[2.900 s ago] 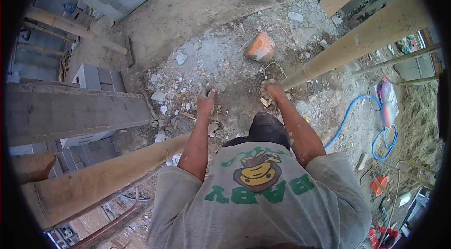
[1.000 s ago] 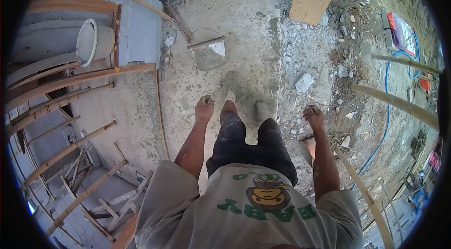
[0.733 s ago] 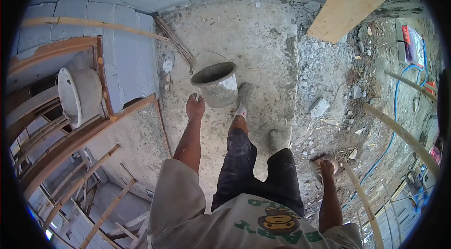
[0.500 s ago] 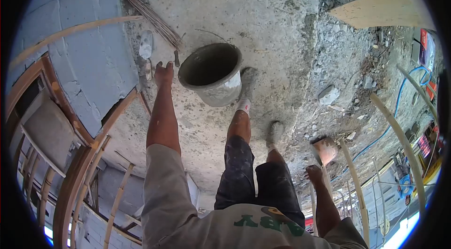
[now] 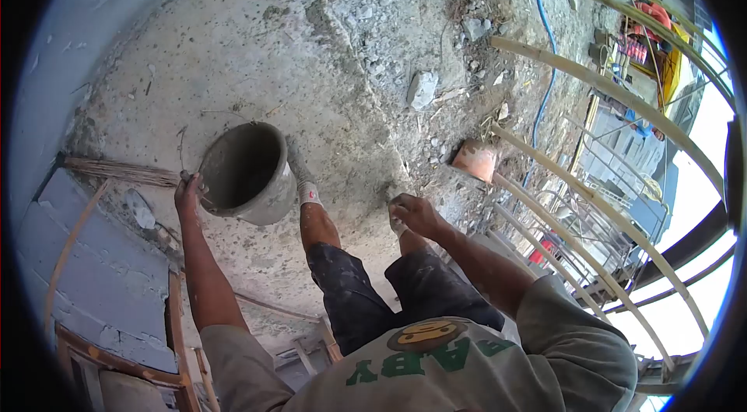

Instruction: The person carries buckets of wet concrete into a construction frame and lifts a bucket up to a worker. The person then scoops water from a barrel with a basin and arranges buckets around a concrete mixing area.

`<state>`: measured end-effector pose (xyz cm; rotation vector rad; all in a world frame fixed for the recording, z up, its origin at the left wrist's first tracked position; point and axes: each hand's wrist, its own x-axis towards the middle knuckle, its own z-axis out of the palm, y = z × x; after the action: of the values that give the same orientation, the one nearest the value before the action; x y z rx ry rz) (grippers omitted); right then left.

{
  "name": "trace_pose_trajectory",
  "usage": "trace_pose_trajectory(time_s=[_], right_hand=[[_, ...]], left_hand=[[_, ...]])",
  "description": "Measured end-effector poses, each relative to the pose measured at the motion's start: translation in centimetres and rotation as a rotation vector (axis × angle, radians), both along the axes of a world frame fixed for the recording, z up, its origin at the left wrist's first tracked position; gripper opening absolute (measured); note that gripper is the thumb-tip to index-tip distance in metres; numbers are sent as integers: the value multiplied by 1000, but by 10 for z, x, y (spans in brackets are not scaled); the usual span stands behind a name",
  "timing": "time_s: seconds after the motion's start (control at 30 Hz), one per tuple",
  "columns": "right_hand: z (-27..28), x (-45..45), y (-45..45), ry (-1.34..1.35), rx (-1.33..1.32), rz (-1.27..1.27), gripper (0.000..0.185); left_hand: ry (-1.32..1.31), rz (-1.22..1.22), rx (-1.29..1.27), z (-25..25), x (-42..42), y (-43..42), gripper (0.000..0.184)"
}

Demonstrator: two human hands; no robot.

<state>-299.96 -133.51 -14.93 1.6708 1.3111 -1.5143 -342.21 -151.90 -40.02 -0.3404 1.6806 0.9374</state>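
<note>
A grey, mortar-stained bucket (image 5: pixel 268 206) stands on the concrete floor, its mouth facing up toward me. My left hand (image 5: pixel 187 192) is closed at the left edge of its rim, where a thin wire rises just above the fingers. Whether the grip is on the rim or a wire handle, I cannot tell. Beside that hand ends a bundle of thin sticks (image 5: pixel 120 171), like a stick broom. Farther left, a trowel (image 5: pixel 140 208) lies on the floor. My right hand (image 5: pixel 414 216) hangs above my right foot, fingers loosely bent, with nothing visible in it.
Rubble and a pale broken block (image 5: pixel 422 90) lie along the rough ground on the right. A reddish, mortar-smeared container (image 5: pixel 475 160) sits near leaning bamboo poles (image 5: pixel 591 198). A blue hose (image 5: pixel 545 77) runs behind them. At left rises a grey block wall (image 5: pixel 101 272).
My view has turned, so the bucket appears lower and farther left. My left hand has moved from beside the bucket to its rim. My right hand has come inward, away from the reddish container.
</note>
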Motion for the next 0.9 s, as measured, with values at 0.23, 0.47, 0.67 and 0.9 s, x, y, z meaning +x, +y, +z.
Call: trace_pose_trajectory(time_s=[0.23, 0.47, 0.67, 0.9], right_hand=[[53, 21, -19, 63, 139, -67, 33], [38, 141, -68, 48, 275, -185, 37], [16, 280, -104, -8, 325, -266, 40], [-57, 503, -137, -196, 246, -668, 41]], left_hand=[[89, -1219, -138, 154, 89, 140, 40], [356, -1034, 95, 198, 226, 98, 47], [432, -998, 78, 293, 336, 136, 38], [363, -834, 157, 335, 515, 168, 29]])
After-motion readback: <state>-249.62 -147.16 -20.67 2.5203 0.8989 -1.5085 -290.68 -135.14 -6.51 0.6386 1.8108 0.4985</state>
